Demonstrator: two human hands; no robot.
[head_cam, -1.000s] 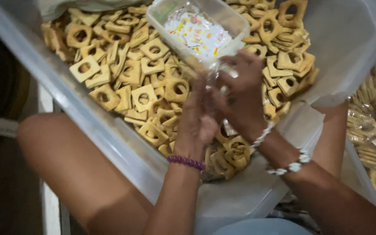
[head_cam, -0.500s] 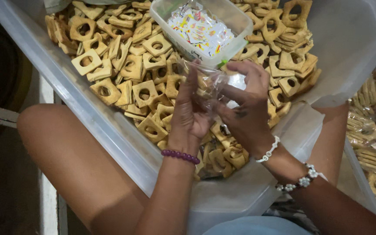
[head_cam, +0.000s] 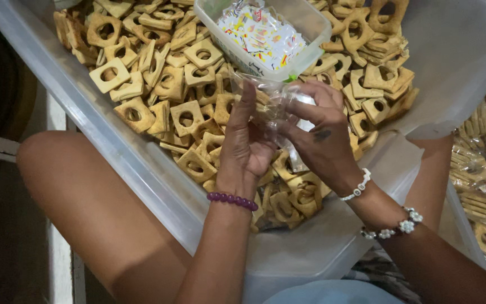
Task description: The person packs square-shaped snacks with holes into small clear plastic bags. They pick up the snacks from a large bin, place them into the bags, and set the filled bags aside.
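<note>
Two hands work a small clear plastic bag over a bin of square, holed biscuits.

Since a second ago the hands have risen from the heap, the bag now stretched between them. Left hand (head_cam: 246,143) pinches the clear bag (head_cam: 279,104); right hand (head_cam: 322,138), at its 3 o'clock, grips the other side. The translucent bin (head_cam: 113,149) wall runs at 8 o'clock, a small tub of sachets (head_cam: 262,36) crowds 12 o'clock, and packed biscuit bags (head_cam: 485,169) lie far right.
</note>
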